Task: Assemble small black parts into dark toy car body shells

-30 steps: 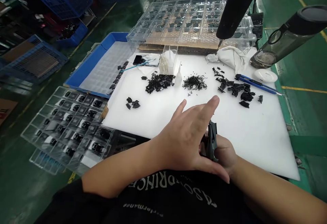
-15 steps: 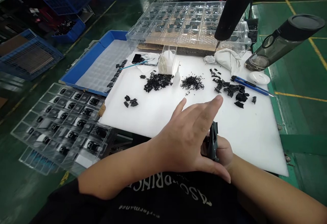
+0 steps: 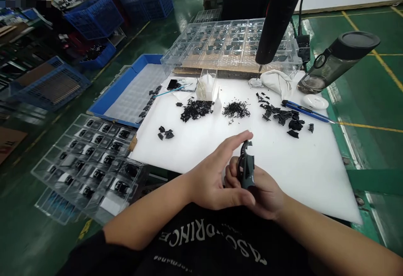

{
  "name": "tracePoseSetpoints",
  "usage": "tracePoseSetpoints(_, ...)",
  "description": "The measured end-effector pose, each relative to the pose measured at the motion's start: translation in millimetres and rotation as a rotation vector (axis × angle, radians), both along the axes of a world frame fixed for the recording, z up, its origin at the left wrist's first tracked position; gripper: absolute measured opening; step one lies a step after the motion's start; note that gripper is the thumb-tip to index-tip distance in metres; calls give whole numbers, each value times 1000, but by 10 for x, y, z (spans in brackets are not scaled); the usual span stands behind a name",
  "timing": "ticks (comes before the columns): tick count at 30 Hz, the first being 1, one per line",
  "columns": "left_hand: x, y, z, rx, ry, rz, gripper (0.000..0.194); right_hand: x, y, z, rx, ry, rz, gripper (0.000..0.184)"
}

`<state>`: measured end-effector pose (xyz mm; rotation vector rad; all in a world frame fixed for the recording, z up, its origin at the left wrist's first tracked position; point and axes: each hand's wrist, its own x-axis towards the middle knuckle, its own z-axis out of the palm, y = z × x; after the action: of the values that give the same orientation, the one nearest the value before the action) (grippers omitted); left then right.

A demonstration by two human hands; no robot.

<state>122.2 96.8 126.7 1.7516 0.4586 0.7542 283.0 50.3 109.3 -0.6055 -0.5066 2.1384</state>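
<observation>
R hand (image 3: 262, 196) curled shut on matte-black plastic part (image 3: 245, 164); L hand (image 3: 210, 181) half open alongside, no clear hold. Slip = part drops among loose black plastic scraps (image 3: 195, 110) on white plastic board (image 3: 302, 175).

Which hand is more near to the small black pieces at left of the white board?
The left hand is nearer: the small black pieces lie up and left of it. The right hand, holding a dark plastic part, is farther, beyond the left hand.

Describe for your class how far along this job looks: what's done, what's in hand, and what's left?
Looks done: black parts sit in the cells of the clear tray. In hand: the right hand grips one black part. Left: piles of black pieces on the white board.
</observation>
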Motion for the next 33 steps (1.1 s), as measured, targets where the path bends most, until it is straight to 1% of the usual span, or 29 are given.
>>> tracePoseSetpoints(3,-73,-3,-125,-141,-159,66,90,-43,2,-19,15,-236,-58,21)
tracePoseSetpoints(6,-95,16,-215,-312,-314,77,64,-81,-11,18,84,-477,-51,27)
tracePoseSetpoints(8,-87,40,-259,-377,-366,80,50,-91,-20,52,76,-570,-8,27)
tracePoseSetpoints(10,-70,66,-301,-371,-379,117,44,-90,-20,73,20,-581,-5,27)
tracePoseSetpoints(11,-62,78,-325,-333,-376,156,42,-86,-15,78,-12,-578,-27,27)
tracePoseSetpoints(14,-47,109,-395,-133,-378,289,42,-66,17,75,-102,-564,-136,25)
tracePoseSetpoints(16,-51,131,-427,-44,-371,322,44,-44,47,72,-125,-560,-166,22)
tracePoseSetpoints(17,-58,141,-436,-33,-359,319,45,-32,63,74,-114,-563,-159,19)
tracePoseSetpoints(19,-76,158,-440,-71,-320,295,51,-5,92,89,-66,-585,-124,15)
tracePoseSetpoints(22,-102,164,-438,-193,-256,235,60,26,126,120,-13,-636,-88,13)
tracePoseSetpoints(25,-114,149,-453,-282,-255,188,60,44,145,131,-10,-656,-66,12)
tracePoseSetpoints(30,-101,121,-474,-325,-270,213,59,78,134,95,-14,-657,-30,12)
tracePoseSetpoints(33,-91,118,-466,-355,-297,196,58,105,120,75,-15,-671,-11,14)
